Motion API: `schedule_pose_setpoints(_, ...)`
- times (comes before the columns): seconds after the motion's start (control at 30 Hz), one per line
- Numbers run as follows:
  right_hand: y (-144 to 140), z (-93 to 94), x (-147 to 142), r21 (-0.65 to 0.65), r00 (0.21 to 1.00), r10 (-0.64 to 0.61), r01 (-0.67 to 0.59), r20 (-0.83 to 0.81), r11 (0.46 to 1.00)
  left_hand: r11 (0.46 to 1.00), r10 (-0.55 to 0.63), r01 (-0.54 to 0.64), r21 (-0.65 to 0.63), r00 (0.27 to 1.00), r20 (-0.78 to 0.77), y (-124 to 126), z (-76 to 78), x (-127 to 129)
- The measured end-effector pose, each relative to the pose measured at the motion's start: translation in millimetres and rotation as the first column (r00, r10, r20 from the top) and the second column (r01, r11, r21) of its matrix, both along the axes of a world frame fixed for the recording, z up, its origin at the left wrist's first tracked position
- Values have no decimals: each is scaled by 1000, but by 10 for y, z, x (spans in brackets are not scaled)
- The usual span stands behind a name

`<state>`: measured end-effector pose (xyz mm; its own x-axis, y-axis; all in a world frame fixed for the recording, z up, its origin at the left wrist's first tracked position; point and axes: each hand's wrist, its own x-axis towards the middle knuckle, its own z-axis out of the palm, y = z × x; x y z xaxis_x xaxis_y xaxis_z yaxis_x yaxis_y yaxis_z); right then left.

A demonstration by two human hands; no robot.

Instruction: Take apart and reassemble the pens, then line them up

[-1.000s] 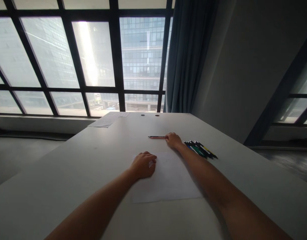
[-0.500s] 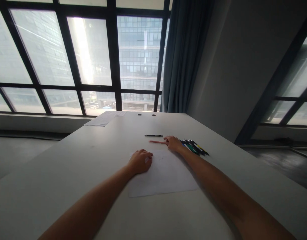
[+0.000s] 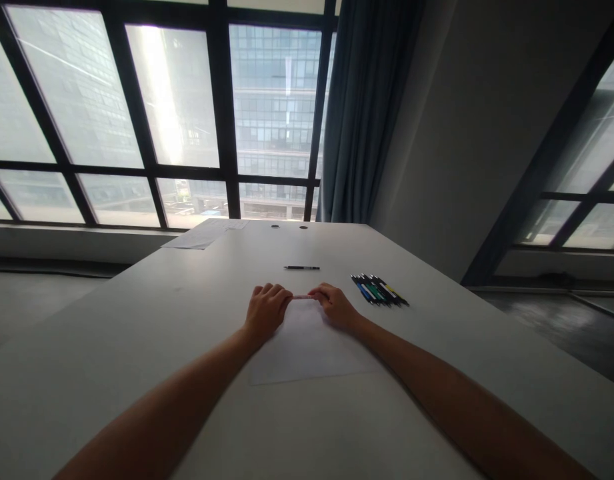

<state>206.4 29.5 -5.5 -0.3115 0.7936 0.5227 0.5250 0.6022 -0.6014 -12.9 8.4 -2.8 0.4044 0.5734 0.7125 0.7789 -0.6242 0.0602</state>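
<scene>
A thin pink pen-like stick (image 3: 303, 297) spans the gap between my two hands, at the far edge of a white sheet of paper (image 3: 311, 353). Its left end is in the fingers of my left hand (image 3: 267, 308), which are closed. My right hand (image 3: 335, 305) pinches the other end between thumb and fingers. Both hands cover parts of the stick, so its tip cannot be made out. Beyond them lies a black pen (image 3: 301, 268), crosswise on the white table (image 3: 227, 413). Right of my right hand rests a row of several dark pens (image 3: 379, 291) with blue, green and yellow parts.
Other papers (image 3: 201, 233) lie at the table's far left corner. Two dark round spots (image 3: 303, 227) sit near the far edge. Behind stand large windows (image 3: 279, 100) and a blue curtain (image 3: 351, 120).
My right hand has brought the pink stick nearer and left, over the paper's far edge. My left hand has lifted off the paper's middle and taken the other end. The view has shifted slightly.
</scene>
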Motion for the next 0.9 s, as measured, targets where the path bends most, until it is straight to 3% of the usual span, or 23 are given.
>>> schedule_pose_setpoints(0.13, 9, -22, 3, 25, 999, 35, -35, -1, 999, 1000, 21, -20, -21, 998, 63, 44, -30, -17)
schedule_pose_setpoints(0.27, 15, -32, 18, 110, 995, 30, -40, 96, 993, 998, -63, 66, -10, 979, 196, 58, -32, -5)
schedule_pose_setpoints(0.37, 14, -25, 21, 239, 994, -60, 36, 92, 970, 993, -105, 118, -23, 943, 316, 68, -42, 2)
schedule_pose_setpoints(0.43, 8, -17, 22, 293, 989, -129, 101, 77, 951, 992, -67, 101, -76, 930, 362, 85, -62, 0)
schedule_pose_setpoints(0.53, -14, -8, 21, 357, 968, -230, 179, 104, 917, 984, -2, 66, -168, 934, 357, 115, -96, -9)
schedule_pose_setpoints(0.6, -33, -2, 18, 402, 950, -275, 197, 147, 894, 982, -22, 86, -168, 937, 350, 125, -108, -12)
schedule_pose_setpoints(0.73, -72, 23, -2, 472, 925, -279, 132, 257, 872, 977, -162, 200, -70, 919, 360, 97, -92, 1)
schedule_pose_setpoints(0.9, -127, 64, -59, 480, 919, -174, -19, 355, 877, 939, -320, 344, -13, 886, 336, 22, -41, 32)
